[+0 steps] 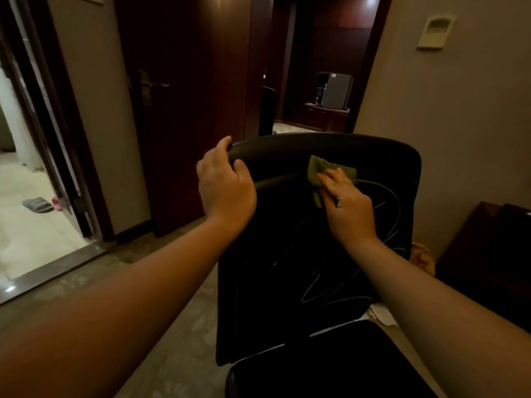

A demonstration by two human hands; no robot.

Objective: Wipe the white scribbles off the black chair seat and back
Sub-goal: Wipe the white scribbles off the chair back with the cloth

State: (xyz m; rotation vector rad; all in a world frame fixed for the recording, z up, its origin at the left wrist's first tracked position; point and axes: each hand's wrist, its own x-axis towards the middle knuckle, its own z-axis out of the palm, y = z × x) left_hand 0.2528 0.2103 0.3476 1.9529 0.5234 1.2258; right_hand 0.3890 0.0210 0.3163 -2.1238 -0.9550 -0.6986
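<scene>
Green cloth [319, 170] is lying under the right hand [349, 209], pressing flat against the black chair back [382, 173] at centre frame. The left hand [225, 186] is gripping the back's top-left edge, and white scribbles [319, 282] are showing lower down, above the seat [330, 366] at the bottom.

There was one view only, from a wide-angle camera worn on the person's head. It looked forward and down along both bare forearms, which ran in from the bottom corners. It sat close above the chair [316, 254], whose back filled the middle and whose seat was cut by the lower edge. Beyond, it faced a dark door [184, 96] and an open doorway [321, 81]; straight edges bowed near the frame's sides.
</scene>
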